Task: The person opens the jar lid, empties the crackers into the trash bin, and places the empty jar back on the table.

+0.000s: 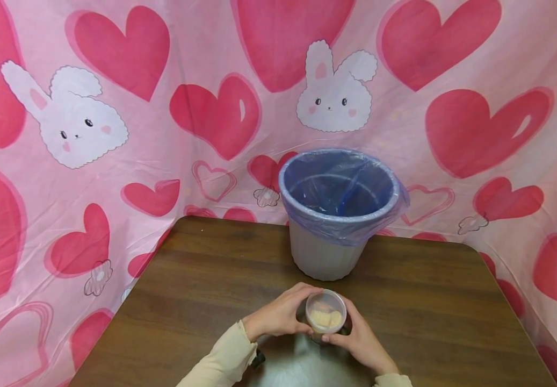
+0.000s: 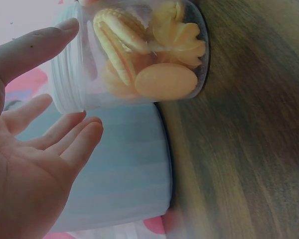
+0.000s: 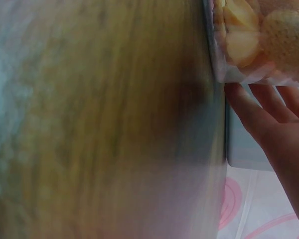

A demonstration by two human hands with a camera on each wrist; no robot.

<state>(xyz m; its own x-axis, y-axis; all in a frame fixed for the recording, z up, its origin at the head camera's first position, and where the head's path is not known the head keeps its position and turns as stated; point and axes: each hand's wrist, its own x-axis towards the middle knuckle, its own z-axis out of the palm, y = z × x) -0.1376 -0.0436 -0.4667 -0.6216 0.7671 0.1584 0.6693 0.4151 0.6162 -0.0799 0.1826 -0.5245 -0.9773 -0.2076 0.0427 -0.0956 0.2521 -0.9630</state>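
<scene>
A clear plastic jar [image 1: 325,313] with a whitish screw lid [image 2: 67,67] stands on the brown table, near its front middle. Inside are several yellowish biscuit-like pieces [image 2: 167,81], some ridged, some oval. From the left, my left hand [image 1: 285,313] holds the jar at its lid, the thumb on one side and fingertips along the other. My right hand [image 1: 362,341] grips the jar from the right, its thumb at the near side. In the right wrist view its fingers [image 3: 256,112] lie against the jar wall; that thumb is out of sight there.
Just behind the jar stands a pale ribbed bin [image 1: 326,252], lined with a blue plastic bag [image 1: 355,226] folded over its rim. The wood-grain table [image 1: 201,269] reaches back to a pink cloth backdrop [image 1: 278,123] with hearts and rabbits.
</scene>
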